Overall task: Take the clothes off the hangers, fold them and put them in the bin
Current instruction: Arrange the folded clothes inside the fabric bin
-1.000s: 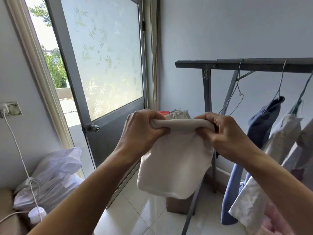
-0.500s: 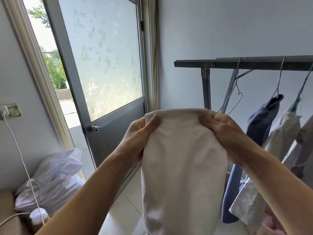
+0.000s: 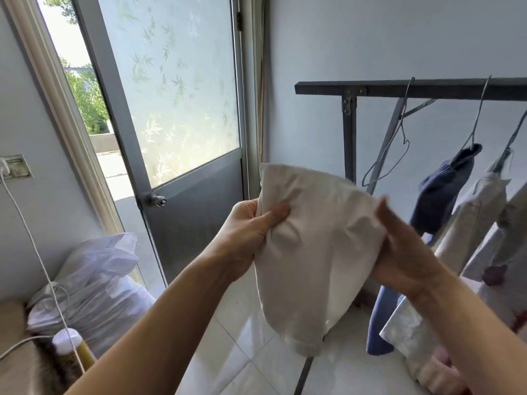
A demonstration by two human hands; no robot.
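Beside a grey door with frosted glass [image 3: 194, 218] and a dark metal clothes rack [image 3: 427, 89] to the right, my left hand [image 3: 245, 238] pinches a cream cloth garment [image 3: 319, 246] in mid-air, thumb on front; my blurred right hand [image 3: 405, 246] touches its right edge, grip unclear.

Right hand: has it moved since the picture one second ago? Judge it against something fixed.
Yes. The right hand has moved right and down. Earlier it overlapped the rack's upright post; now it lies clear to the post's right.

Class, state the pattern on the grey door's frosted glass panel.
Pale bamboo-leaf sprigs across the frosted glass panel, head view.
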